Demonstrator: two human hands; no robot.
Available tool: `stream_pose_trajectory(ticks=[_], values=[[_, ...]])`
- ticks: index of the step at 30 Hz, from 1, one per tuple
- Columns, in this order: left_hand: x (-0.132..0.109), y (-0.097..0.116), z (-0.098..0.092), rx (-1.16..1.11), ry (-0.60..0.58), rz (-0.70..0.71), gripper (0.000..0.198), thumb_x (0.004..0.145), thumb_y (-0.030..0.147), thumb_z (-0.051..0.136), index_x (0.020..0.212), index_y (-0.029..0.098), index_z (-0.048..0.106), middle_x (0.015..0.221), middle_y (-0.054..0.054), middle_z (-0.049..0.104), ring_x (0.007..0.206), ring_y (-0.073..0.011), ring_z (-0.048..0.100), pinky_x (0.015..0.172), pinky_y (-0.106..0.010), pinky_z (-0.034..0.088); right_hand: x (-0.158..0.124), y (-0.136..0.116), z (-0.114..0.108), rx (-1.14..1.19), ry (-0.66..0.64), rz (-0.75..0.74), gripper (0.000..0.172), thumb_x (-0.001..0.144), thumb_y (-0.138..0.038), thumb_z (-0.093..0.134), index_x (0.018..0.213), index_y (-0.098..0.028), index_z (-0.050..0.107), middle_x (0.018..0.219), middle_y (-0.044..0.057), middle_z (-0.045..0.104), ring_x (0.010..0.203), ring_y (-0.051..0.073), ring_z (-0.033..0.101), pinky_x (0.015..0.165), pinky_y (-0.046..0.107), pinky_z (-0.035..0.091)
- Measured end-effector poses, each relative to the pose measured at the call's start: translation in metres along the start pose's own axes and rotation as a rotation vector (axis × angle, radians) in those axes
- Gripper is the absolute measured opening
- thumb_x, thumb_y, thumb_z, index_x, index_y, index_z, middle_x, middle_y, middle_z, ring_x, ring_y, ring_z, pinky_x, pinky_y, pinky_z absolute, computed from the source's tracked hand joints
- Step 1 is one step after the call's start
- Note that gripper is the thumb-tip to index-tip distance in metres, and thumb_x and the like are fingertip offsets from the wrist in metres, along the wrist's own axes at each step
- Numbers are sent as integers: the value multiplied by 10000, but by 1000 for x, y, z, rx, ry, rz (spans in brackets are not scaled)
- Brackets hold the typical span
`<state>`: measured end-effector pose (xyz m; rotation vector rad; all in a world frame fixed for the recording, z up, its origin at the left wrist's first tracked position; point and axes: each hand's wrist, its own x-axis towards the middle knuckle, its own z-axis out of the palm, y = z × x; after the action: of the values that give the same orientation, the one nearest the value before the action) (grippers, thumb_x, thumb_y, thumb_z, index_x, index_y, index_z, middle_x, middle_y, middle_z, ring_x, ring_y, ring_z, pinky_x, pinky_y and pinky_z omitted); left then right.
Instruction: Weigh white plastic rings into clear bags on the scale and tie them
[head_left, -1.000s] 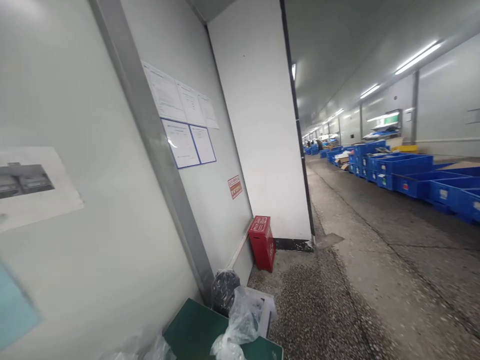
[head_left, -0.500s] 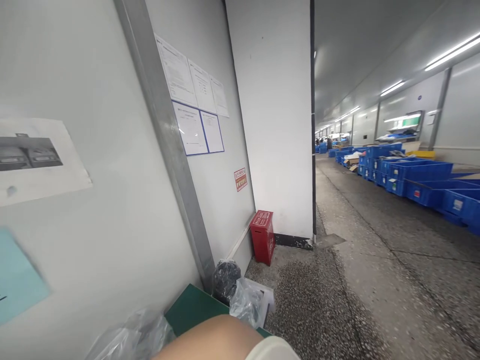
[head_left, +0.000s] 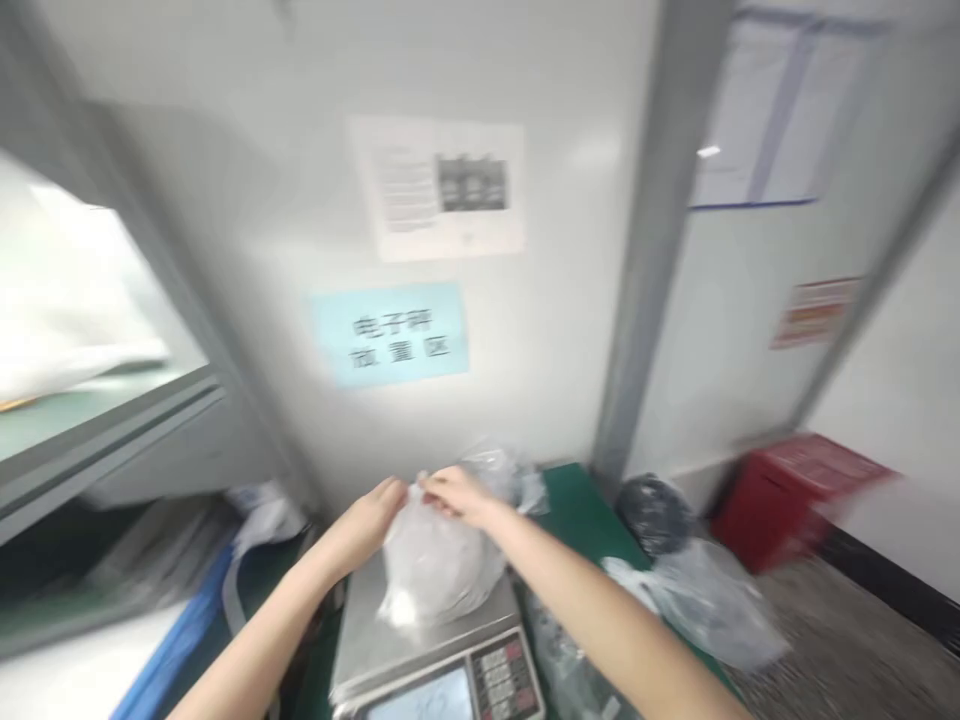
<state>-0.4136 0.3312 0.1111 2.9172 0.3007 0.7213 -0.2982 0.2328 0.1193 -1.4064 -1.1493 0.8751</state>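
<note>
A filled, whitish plastic bag (head_left: 435, 570) rests on the metal plate of a digital scale (head_left: 367, 630). My left hand (head_left: 373, 512) is closed on the top of the bag at its left side. Just to the right, my right hand (head_left: 459, 494) pinches the bag's gathered top. The scale's lit display and keypad show at the bottom edge, and the digits are too blurred to read. What fills the bag cannot be made out.
Another clear bag (head_left: 499, 470) lies behind on the green table (head_left: 566, 505). Right of it are a dark wrapped bundle (head_left: 654, 512), a clear bag (head_left: 720, 600) and a red box (head_left: 787, 495). Blue sign (head_left: 394, 335) on the wall; window opening at left.
The view has swung left and down from the aisle of blue bins to the scale. Both hands have come into view, holding the whitish bag; earlier only part of an arm showed.
</note>
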Motion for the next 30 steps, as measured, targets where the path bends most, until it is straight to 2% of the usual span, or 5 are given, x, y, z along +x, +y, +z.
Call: stream_pose_trajectory(ticks=[3, 8, 15, 23, 30], values=[[-21, 1, -8, -136, 12, -92, 171, 861, 167, 362, 834, 144, 529, 821, -62, 565, 759, -162, 554, 701, -285, 451, 19, 21, -2, -112, -53, -18, 5, 808, -126, 515, 811, -124, 511, 596, -50, 462, 455, 57, 400, 461, 190, 350], [-4, 7, -7, -213, 16, -125, 133, 817, 137, 439, 815, 180, 565, 830, -25, 602, 767, -132, 565, 724, -228, 441, 18, 35, 1, -291, 45, -277, 85, 694, -131, 550, 761, -166, 512, 779, 42, 552, 766, 184, 506, 748, 337, 387], [-1, -17, -6, -550, 42, -223, 284, 762, 116, 478, 1041, 132, 527, 1000, -83, 594, 691, -103, 535, 648, -217, 447, 16, 34, -2, -325, -18, -483, 219, 797, -270, 403, 718, -181, 587, 740, 51, 569, 688, 174, 508, 701, 316, 402], [0, -9, 1, -468, 92, -255, 190, 793, 240, 451, 648, 145, 529, 559, 4, 492, 543, -115, 469, 538, -224, 367, 16, 47, 1, -176, 88, -317, 484, 833, -417, 303, 1158, -127, 515, 676, 34, 537, 442, 95, 317, 443, 236, 310], [-25, -1, 1, -424, 117, -50, 173, 818, 268, 408, 828, 173, 552, 821, -50, 536, 712, -133, 506, 619, -237, 408, 8, 22, -5, -187, -11, -110, 211, 778, -261, 514, 730, -87, 624, 499, -30, 456, 410, 53, 321, 381, 176, 249]])
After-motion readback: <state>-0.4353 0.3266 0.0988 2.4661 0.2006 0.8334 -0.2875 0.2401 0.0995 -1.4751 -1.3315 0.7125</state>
